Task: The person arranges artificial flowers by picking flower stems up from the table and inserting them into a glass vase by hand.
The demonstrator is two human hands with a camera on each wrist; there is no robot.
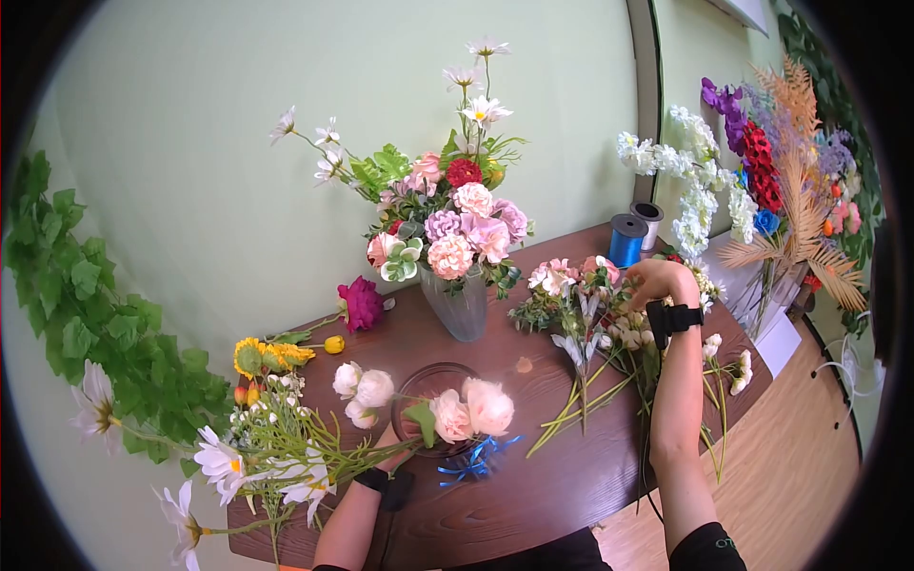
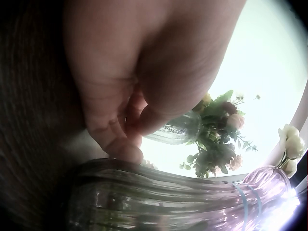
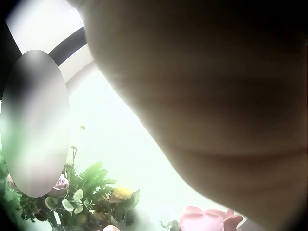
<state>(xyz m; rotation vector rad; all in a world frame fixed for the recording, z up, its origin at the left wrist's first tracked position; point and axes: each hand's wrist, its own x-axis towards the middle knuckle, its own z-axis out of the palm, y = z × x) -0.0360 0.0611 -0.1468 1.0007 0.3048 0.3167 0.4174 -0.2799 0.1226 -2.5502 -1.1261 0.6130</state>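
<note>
The left hand (image 1: 392, 449) is partly hidden behind stems in the head view. Seen from the left wrist, this hand (image 2: 139, 86) has loosely bent fingers beside a ribbed glass vase (image 2: 159, 197); a grip on anything is not visible. Blue ribbon (image 1: 476, 461) is tied round that vase, below large pale pink blooms (image 1: 488, 407). At the right, the right hand (image 1: 659, 282) bends downward over a pile of cut flowers (image 1: 624, 331). Its fingertips are partly hidden there, so what they touch is unclear. The right wrist view shows mostly the underside of this hand (image 3: 207, 96).
A full flower vase (image 1: 459, 309) stands at the back of the brown table (image 1: 533, 495). Two ribbon spools (image 1: 626, 242) stand behind the right pile. Daisies (image 1: 221, 462) and yellow flowers (image 1: 271, 356) lie left, near a magenta bloom (image 1: 361, 304). More tall flowers (image 1: 762, 167) stand far right.
</note>
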